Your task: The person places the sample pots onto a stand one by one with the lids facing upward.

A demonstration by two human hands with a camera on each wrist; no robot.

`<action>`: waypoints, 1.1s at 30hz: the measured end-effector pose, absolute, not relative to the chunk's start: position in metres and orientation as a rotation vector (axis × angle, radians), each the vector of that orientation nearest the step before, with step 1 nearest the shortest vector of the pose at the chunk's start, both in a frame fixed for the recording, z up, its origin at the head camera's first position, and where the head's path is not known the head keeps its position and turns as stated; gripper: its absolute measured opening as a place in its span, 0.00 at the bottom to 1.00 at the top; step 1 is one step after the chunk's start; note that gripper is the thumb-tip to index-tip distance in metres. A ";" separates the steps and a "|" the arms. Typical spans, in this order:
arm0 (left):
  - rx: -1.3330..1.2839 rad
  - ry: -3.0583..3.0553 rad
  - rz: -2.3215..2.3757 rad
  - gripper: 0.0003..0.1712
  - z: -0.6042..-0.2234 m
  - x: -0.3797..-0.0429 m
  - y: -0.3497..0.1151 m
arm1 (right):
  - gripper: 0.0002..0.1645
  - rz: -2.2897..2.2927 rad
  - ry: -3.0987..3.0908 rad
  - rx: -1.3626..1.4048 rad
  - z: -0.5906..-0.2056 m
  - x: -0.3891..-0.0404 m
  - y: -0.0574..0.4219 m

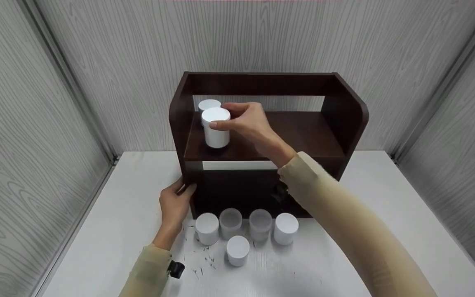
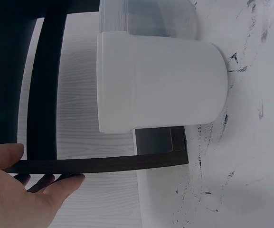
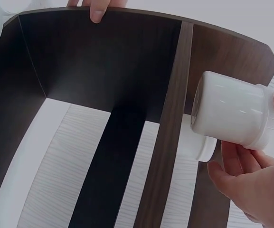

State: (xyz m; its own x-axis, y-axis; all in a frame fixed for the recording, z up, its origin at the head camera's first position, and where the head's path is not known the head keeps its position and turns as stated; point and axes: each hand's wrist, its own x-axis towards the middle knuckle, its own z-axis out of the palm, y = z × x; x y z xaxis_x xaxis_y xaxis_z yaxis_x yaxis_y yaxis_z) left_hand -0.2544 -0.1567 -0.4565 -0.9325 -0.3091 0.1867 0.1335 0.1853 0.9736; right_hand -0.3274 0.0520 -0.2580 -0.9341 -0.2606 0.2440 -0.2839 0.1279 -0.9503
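A white lidded jar (image 1: 217,134) is held by its lid between the thumb and fingers of my right hand (image 1: 252,123), over the upper shelf's left front. Behind it on that shelf stands a second white jar (image 1: 209,104), partly hidden. The dark brown two-tier shelf (image 1: 262,159) stands on the white table. My left hand (image 1: 174,204) grips its left side panel, thumb on the inner face and fingers outside, as the left wrist view also shows. In the right wrist view the held jar (image 3: 231,110) shows its base close to the shelf board.
In front of the shelf stand white jars (image 1: 207,228), (image 1: 286,228) and a nearer white jar (image 1: 237,250). Between them are translucent jars (image 1: 231,222), (image 1: 260,224). Dark scuffs mark the white table (image 1: 204,268). Grey wood-patterned walls (image 1: 138,62) enclose it.
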 end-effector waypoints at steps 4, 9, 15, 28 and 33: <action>0.164 -2.112 -1.806 0.29 -0.456 -0.255 -0.157 | 0.40 1.971 -2.344 0.552 -0.259 -0.332 0.046; 0.143 -2.113 -1.808 0.29 -0.456 -0.254 -0.156 | 0.40 1.937 -2.356 0.562 -0.260 -0.335 0.043; 0.133 -2.113 -1.802 0.29 -0.456 -0.254 -0.156 | 0.40 1.913 -2.369 0.563 -0.262 -0.337 0.041; 0.161 -2.103 -1.801 0.28 -0.456 -0.255 -0.156 | 0.41 1.845 -2.396 0.511 -0.267 -0.342 0.034; 0.167 -2.117 -1.786 0.28 -0.456 -0.255 -0.156 | 0.40 1.820 -2.403 0.499 -0.267 -0.342 0.031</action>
